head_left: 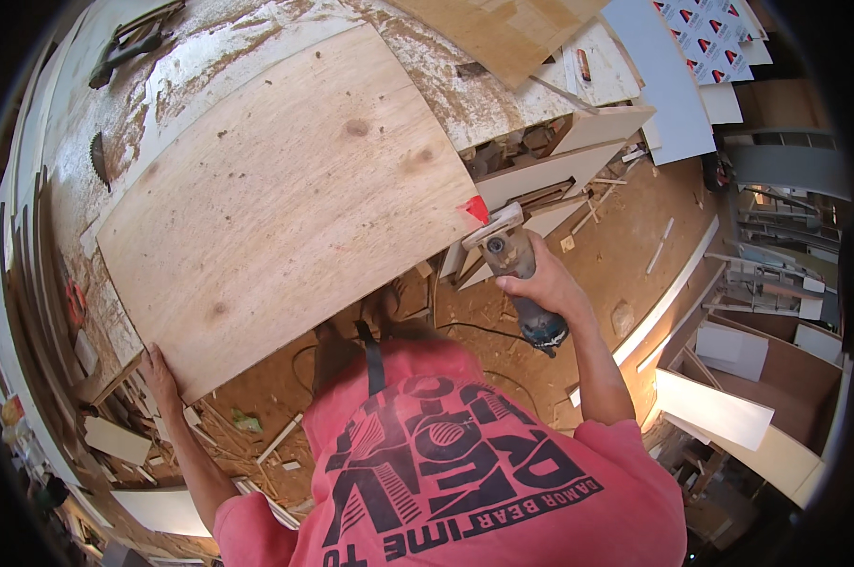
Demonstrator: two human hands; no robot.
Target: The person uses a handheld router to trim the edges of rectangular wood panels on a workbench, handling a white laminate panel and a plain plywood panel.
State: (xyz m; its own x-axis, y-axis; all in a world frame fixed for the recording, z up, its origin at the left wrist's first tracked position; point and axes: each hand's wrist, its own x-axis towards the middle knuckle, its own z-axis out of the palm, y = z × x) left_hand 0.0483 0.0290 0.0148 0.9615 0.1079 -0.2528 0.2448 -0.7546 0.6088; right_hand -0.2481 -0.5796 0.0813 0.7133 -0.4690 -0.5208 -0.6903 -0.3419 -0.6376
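A large pale plywood board lies on a dusty white-stained worktable, its near edge over the table's front. My left hand grips the board's lower-left corner. My right hand is closed around a handheld power tool with a grey body, dark back end and flat dusty base plate. The base plate sits at the board's right corner, beside a small red patch. Below the tool, a black cord runs over the scrap-strewn floor.
A saw blade, a dark tool, red-handled tool and brown sheet rest on the table. Board offcuts lean below it. Printed white sheets lie top right; metal frames and panels stand right.
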